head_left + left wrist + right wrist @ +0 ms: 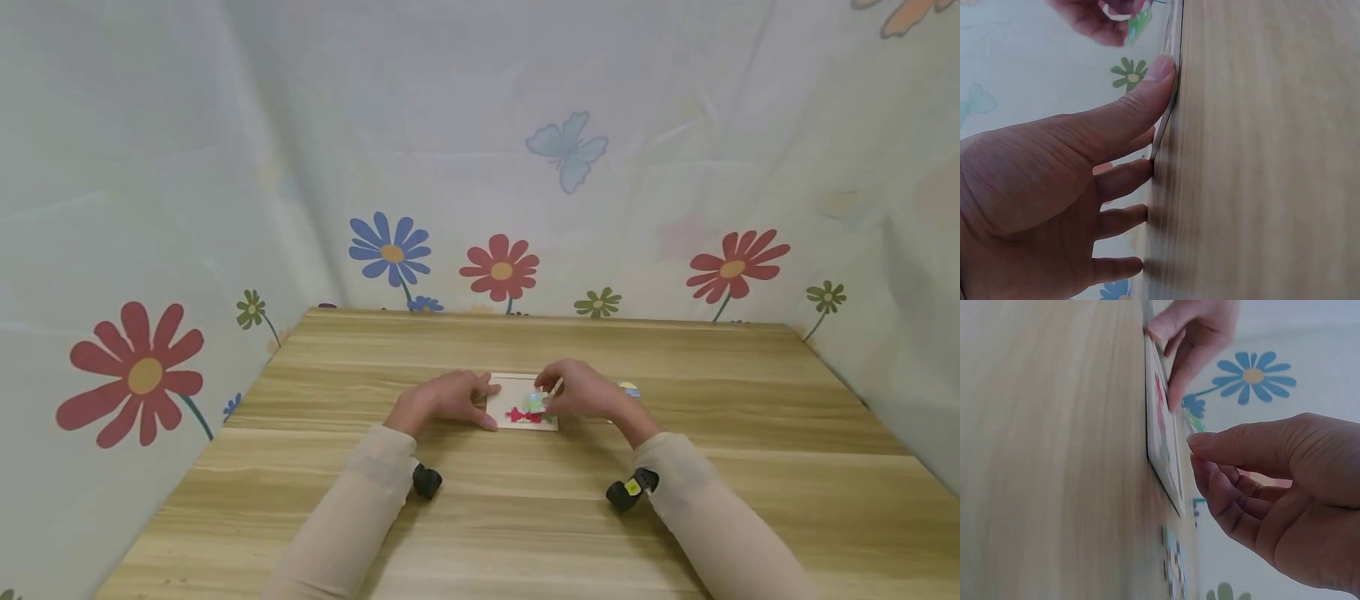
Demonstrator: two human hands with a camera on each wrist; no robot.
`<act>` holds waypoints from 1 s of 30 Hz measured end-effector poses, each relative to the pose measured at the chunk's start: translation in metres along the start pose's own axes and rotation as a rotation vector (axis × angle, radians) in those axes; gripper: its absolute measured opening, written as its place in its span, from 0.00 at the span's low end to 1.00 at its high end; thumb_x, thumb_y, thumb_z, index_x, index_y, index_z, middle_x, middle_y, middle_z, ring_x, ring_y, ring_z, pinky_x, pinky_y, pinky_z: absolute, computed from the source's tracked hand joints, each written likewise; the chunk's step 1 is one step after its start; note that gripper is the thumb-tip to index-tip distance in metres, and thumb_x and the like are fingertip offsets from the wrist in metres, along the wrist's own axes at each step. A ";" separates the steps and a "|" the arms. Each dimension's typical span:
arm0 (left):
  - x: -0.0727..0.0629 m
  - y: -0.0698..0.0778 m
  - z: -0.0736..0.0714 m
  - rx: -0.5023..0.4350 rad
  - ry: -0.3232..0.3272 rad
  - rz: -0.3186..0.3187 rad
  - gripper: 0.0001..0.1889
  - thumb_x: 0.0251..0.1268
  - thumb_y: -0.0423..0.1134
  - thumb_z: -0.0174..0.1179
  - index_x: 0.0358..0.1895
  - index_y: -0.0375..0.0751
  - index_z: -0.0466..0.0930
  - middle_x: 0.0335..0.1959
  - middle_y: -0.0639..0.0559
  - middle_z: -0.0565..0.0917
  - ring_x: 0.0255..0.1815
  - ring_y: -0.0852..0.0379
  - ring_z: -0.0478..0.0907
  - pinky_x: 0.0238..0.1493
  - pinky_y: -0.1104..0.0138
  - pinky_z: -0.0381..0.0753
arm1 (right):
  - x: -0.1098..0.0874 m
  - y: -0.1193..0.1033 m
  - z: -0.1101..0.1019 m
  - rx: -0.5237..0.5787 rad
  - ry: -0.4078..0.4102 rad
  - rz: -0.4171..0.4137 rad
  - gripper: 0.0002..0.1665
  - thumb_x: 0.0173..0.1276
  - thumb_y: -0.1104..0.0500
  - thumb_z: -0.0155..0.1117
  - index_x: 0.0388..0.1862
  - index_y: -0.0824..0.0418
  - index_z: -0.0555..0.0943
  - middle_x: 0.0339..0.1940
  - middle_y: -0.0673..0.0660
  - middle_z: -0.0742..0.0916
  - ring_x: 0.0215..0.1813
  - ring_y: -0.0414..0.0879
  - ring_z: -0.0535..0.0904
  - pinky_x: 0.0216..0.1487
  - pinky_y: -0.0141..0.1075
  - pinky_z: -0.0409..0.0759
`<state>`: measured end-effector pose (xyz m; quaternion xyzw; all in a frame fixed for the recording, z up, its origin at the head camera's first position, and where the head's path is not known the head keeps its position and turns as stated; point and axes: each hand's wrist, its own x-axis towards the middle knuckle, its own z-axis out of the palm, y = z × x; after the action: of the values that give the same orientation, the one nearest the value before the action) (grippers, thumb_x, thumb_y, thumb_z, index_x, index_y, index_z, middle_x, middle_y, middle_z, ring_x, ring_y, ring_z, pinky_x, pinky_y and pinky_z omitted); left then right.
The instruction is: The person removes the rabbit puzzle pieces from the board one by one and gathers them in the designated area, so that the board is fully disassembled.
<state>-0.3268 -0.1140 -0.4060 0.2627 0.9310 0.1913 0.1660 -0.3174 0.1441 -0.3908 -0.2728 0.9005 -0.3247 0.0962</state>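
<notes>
A shallow white puzzle tray (504, 390) lies on the table, with red jigsaw pieces (517, 415) along its near side. My left hand (450, 396) is at the tray's left end, fingers apart. In the left wrist view its thumb (1159, 70) presses on the tray's edge, while the other fingertips reach down to the tabletop. My right hand (588, 390) pinches a light green jigsaw piece (537, 402) between thumb and fingers, over the tray's right part. The right wrist view shows this piece (1194, 420) tilted above the tray, partly hidden behind the thumb.
More loose jigsaw pieces (1172, 565) lie on the wooden table (495, 517) to the right of the tray, partly hidden by my right hand in the head view. A cloth backdrop (450, 150) printed with flowers surrounds the table's back and sides.
</notes>
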 end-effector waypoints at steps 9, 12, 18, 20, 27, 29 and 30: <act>-0.003 0.002 0.000 -0.016 0.007 0.016 0.39 0.58 0.52 0.72 0.72 0.45 0.70 0.77 0.43 0.61 0.78 0.47 0.55 0.75 0.57 0.55 | -0.024 0.031 -0.018 -0.027 -0.036 0.005 0.18 0.52 0.71 0.75 0.44 0.71 0.84 0.36 0.57 0.86 0.38 0.46 0.80 0.40 0.38 0.81; -0.004 0.001 -0.001 -0.012 0.017 0.017 0.39 0.58 0.52 0.73 0.72 0.45 0.70 0.77 0.43 0.61 0.78 0.46 0.56 0.75 0.56 0.56 | -0.031 0.034 -0.022 -0.020 -0.062 -0.003 0.18 0.51 0.72 0.75 0.42 0.72 0.83 0.36 0.58 0.86 0.38 0.46 0.80 0.39 0.37 0.81; -0.003 -0.001 -0.001 0.002 0.025 0.005 0.39 0.58 0.53 0.72 0.72 0.46 0.70 0.77 0.44 0.62 0.78 0.47 0.56 0.75 0.56 0.56 | -0.039 0.033 -0.028 -0.045 -0.097 -0.010 0.17 0.50 0.72 0.76 0.40 0.70 0.83 0.34 0.56 0.85 0.37 0.45 0.79 0.38 0.36 0.80; -0.003 -0.001 -0.001 0.006 0.022 0.003 0.40 0.58 0.54 0.72 0.73 0.46 0.69 0.77 0.45 0.61 0.78 0.47 0.56 0.75 0.56 0.56 | -0.041 0.031 -0.029 -0.066 -0.113 -0.014 0.15 0.49 0.71 0.75 0.37 0.67 0.83 0.31 0.54 0.84 0.35 0.44 0.78 0.37 0.36 0.79; -0.002 -0.001 -0.001 0.004 0.020 0.001 0.40 0.58 0.53 0.72 0.73 0.46 0.69 0.77 0.44 0.61 0.78 0.47 0.56 0.75 0.56 0.56 | -0.043 0.029 -0.026 -0.132 -0.159 -0.065 0.13 0.47 0.70 0.75 0.34 0.65 0.83 0.30 0.53 0.83 0.34 0.43 0.77 0.35 0.33 0.77; -0.002 -0.001 0.000 0.003 0.020 0.004 0.40 0.58 0.53 0.72 0.73 0.45 0.69 0.77 0.44 0.62 0.78 0.47 0.56 0.75 0.56 0.56 | -0.043 0.030 -0.025 -0.127 -0.163 -0.056 0.13 0.48 0.70 0.76 0.35 0.65 0.84 0.30 0.53 0.84 0.34 0.43 0.77 0.36 0.33 0.77; -0.002 -0.001 0.000 0.002 0.019 0.007 0.40 0.58 0.53 0.72 0.73 0.45 0.69 0.77 0.44 0.62 0.78 0.47 0.56 0.75 0.56 0.56 | -0.043 0.031 -0.024 -0.126 -0.163 -0.057 0.13 0.49 0.70 0.76 0.35 0.65 0.84 0.30 0.53 0.84 0.34 0.43 0.77 0.36 0.33 0.77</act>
<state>-0.3255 -0.1152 -0.4064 0.2643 0.9318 0.1934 0.1562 -0.3030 0.2007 -0.3918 -0.3295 0.9001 -0.2469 0.1425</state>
